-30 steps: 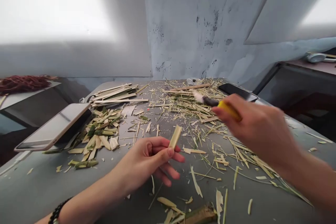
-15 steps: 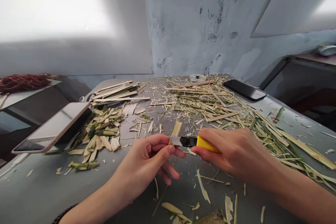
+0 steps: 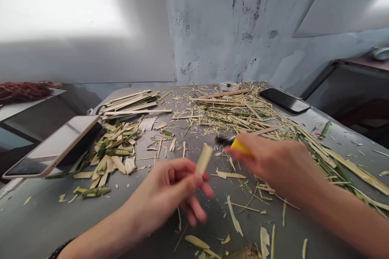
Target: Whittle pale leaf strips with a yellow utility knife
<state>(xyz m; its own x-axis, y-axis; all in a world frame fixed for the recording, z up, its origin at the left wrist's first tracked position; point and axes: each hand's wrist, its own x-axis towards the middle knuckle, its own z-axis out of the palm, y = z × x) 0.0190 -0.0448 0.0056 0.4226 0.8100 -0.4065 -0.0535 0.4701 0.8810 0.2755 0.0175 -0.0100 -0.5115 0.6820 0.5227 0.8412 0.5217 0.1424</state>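
Note:
Between the thumb and fingers of my left hand is a short, pale bamboo strip, its free end pointing up and away from me. My right hand is wrapped round the yellow handle of a utility knife. The knife's black front part points left, and motion blurs its blade. Knife and strip are apart. Below the hands, thin shavings lie scattered on the grey table.
Bamboo chips are heaped at left, behind them a bundle of split sticks. A tilted phone stands at the left edge. Thin strips cover the back right, beside a dark phone.
The knife has come off the bamboo strip and moved up and to the right with my right hand. My left hand still pinches the strip, which shows more fully now.

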